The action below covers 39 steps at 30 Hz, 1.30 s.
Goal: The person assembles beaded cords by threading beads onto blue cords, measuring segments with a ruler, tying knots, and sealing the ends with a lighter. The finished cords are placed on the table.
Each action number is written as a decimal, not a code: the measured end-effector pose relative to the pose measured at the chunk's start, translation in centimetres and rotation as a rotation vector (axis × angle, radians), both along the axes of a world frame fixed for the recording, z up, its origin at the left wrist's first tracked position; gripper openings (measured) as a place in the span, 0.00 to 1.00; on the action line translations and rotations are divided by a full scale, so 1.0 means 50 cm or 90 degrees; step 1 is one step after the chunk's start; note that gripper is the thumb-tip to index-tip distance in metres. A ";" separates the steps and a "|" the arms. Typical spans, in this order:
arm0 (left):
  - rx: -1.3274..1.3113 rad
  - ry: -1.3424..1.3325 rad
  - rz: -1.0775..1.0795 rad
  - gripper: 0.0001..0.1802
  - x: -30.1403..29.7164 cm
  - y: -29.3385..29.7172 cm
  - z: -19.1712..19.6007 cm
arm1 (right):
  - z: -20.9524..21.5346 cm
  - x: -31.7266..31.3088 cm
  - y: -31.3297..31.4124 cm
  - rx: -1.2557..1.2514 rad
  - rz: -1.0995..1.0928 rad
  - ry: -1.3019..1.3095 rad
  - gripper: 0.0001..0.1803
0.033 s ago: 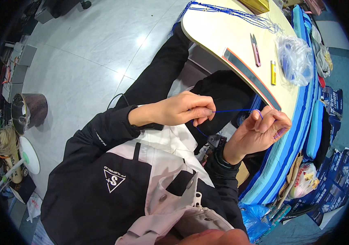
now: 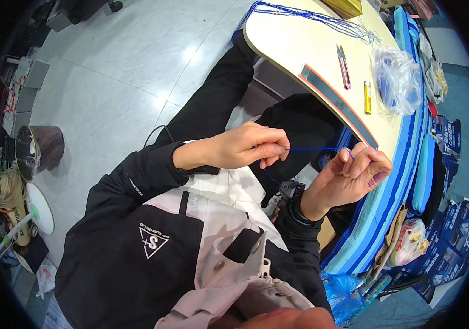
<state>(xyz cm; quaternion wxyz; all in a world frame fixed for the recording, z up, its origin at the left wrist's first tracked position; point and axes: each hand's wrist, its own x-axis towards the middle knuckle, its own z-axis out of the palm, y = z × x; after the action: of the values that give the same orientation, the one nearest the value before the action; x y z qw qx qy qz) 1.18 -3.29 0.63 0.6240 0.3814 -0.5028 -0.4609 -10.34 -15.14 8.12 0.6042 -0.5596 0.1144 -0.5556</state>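
Note:
A thin blue cord [image 2: 314, 148] runs nearly level and taut between my two hands, above my lap. My left hand [image 2: 248, 145] pinches it between thumb and fingertips, and a loose tail hangs below those fingers. Around the curled fingers of my right hand [image 2: 344, 172] the same cord passes and is held. What lies inside either grip is hidden. On the pale table [image 2: 286, 44] beyond my hands, a bundle of blue cords [image 2: 300, 13] with small beads or knots stretches along the far side.
Pink-handled thread snips [image 2: 344, 71], a yellow lighter [image 2: 367, 97], a clear plastic bag [image 2: 396, 82] and a dark strip with red edges [image 2: 336, 101] lie on the table. Blue striped cloth [image 2: 380, 197] borders its right side. A brown bin [image 2: 48, 148] stands on the floor at left.

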 end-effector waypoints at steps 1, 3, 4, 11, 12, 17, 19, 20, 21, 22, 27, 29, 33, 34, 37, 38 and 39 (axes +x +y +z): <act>-0.025 0.005 0.046 0.09 -0.006 -0.001 -0.001 | -0.002 -0.003 -0.002 -0.013 0.001 -0.008 0.10; -0.030 -0.048 0.109 0.09 -0.010 -0.005 -0.006 | -0.006 -0.010 -0.002 -0.039 0.009 -0.040 0.09; -0.027 -0.079 0.135 0.09 -0.011 -0.006 -0.009 | -0.006 -0.013 -0.001 -0.048 0.003 -0.051 0.08; 0.096 -0.049 0.191 0.08 -0.019 -0.013 -0.025 | 0.005 -0.055 0.081 -0.455 0.221 0.104 0.08; 0.100 -0.047 0.194 0.08 -0.022 -0.015 -0.028 | 0.003 -0.054 0.088 -0.610 0.239 0.118 0.10; 0.168 -0.009 0.222 0.08 -0.019 -0.021 -0.037 | -0.014 -0.039 0.093 -0.643 0.403 0.123 0.07; 0.123 -0.033 0.221 0.07 -0.016 -0.021 -0.031 | -0.011 -0.049 0.082 -0.673 0.392 0.135 0.06; 0.117 -0.053 0.212 0.07 -0.011 -0.023 -0.025 | -0.012 -0.056 0.077 -0.595 0.310 0.098 0.06; 0.094 -0.062 0.202 0.09 0.000 -0.023 -0.018 | -0.005 -0.071 0.063 -0.454 0.265 0.155 0.07; 0.100 -0.106 0.218 0.08 0.014 -0.022 -0.010 | 0.003 -0.088 0.049 -0.304 0.215 0.164 0.09; 0.013 -0.182 0.346 0.07 0.071 -0.065 0.032 | -0.041 -0.081 -0.092 -0.110 -0.186 0.084 0.09; 0.013 -0.220 0.406 0.05 0.084 -0.095 0.042 | -0.061 -0.082 -0.139 -0.107 -0.275 0.156 0.06; 0.039 -0.414 0.561 0.03 0.095 -0.140 0.057 | -0.107 -0.070 -0.194 -0.128 -0.392 0.286 0.02; 0.060 -0.441 0.572 0.03 0.095 -0.149 0.060 | -0.114 -0.070 -0.201 -0.126 -0.424 0.342 0.04; 0.113 -0.495 0.603 0.02 0.090 -0.168 0.065 | -0.123 -0.068 -0.222 -0.216 -0.492 0.477 0.06; 0.138 -0.485 0.607 0.02 0.088 -0.172 0.067 | -0.123 -0.069 -0.227 -0.215 -0.494 0.504 0.07; 0.164 -0.474 0.611 0.02 0.085 -0.177 0.068 | -0.124 -0.068 -0.232 -0.223 -0.494 0.515 0.07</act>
<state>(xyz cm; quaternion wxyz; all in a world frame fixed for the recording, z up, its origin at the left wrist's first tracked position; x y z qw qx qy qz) 5.42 -12.12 4.01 0.4938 0.7721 -0.3994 -0.0219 -13.75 -26.71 1.92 0.1635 -0.7356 0.4389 -0.4893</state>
